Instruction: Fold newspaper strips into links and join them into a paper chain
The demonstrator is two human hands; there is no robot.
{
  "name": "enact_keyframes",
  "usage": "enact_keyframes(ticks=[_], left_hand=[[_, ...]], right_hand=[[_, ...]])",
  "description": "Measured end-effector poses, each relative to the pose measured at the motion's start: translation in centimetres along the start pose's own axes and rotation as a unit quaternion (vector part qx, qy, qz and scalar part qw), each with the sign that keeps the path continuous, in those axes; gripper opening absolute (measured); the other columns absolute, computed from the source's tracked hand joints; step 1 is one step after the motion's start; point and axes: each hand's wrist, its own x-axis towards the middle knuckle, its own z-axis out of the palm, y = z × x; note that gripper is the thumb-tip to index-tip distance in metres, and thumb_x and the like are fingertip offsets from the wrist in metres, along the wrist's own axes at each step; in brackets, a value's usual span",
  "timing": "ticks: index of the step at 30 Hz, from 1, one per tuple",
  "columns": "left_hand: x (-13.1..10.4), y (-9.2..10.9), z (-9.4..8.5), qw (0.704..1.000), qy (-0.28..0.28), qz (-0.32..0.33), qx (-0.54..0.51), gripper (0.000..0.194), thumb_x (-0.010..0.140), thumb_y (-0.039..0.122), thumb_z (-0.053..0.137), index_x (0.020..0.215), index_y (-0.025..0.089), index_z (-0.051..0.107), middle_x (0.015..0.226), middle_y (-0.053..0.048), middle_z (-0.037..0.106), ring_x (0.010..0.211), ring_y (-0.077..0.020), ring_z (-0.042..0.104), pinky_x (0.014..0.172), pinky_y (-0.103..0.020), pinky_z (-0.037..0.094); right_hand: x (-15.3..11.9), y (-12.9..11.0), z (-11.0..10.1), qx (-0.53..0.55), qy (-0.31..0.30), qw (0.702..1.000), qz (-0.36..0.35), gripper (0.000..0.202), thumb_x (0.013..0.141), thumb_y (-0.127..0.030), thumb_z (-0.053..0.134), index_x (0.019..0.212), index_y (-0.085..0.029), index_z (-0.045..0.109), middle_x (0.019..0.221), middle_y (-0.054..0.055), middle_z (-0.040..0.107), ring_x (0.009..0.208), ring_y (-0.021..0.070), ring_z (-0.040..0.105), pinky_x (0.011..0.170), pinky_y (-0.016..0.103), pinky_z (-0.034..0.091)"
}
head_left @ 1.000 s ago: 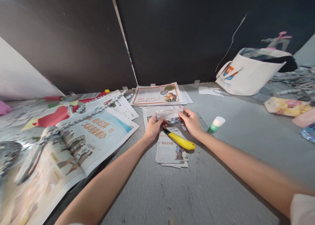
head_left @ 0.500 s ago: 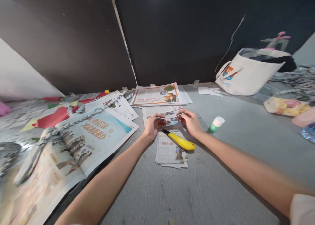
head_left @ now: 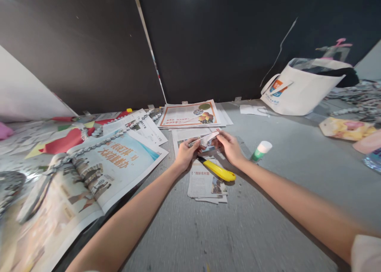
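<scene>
A small printed paper strip (head_left: 209, 138) is stretched between my two hands, above a newspaper sheet (head_left: 178, 136). My left hand (head_left: 187, 152) pinches its left end, and my right hand (head_left: 228, 145) grips the right end. Just below my fingers, a yellow utility knife (head_left: 219, 171) lies slantwise on a small stack of cut newspaper pieces (head_left: 201, 186). To the right of my right hand stands a green glue stick with a white cap (head_left: 264, 147).
An open magazine (head_left: 127, 165) with a braided paper chain (head_left: 98, 145) across it lies left. Printed sheets (head_left: 187, 115) rest by the dark wall. A white bag (head_left: 303, 90) and a yellow packet (head_left: 347, 129) are at the right.
The strip in my hands has been tilted, so its printed face now shows wider. My left fingers have shifted slightly right and closed more along the paper.
</scene>
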Motion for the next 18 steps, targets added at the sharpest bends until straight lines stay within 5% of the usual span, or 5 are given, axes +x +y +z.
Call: enact_keyframes(ticks=[10,18], left_hand=[[0.1,0.0,-0.1,1.000,0.005,0.003,-0.005,0.072,0.069,0.075,0.098,0.105,0.016,0.077,0.081,-0.007,0.081,0.056,-0.0122,0.060,0.050,-0.022,0.038],[-0.3,0.3,-0.2,0.996,-0.043,0.039,0.066,0.062,0.079,0.076,0.090,0.084,0.016,0.077,0.081,-0.010,0.080,0.067,-0.0155,0.065,0.065,-0.027,0.048]], right_hand=[[-0.2,-0.6,-0.1,-0.056,-0.055,0.997,0.025,0.065,0.095,-0.088,0.061,0.072,-0.028,0.068,0.073,0.005,0.069,0.071,0.0249,0.062,0.069,0.039,0.048],[-0.5,-0.9,-0.2,-0.059,-0.048,0.996,0.034,0.067,0.095,-0.087,0.063,0.067,-0.025,0.065,0.068,0.004,0.064,0.065,0.0213,0.057,0.065,0.036,0.044]])
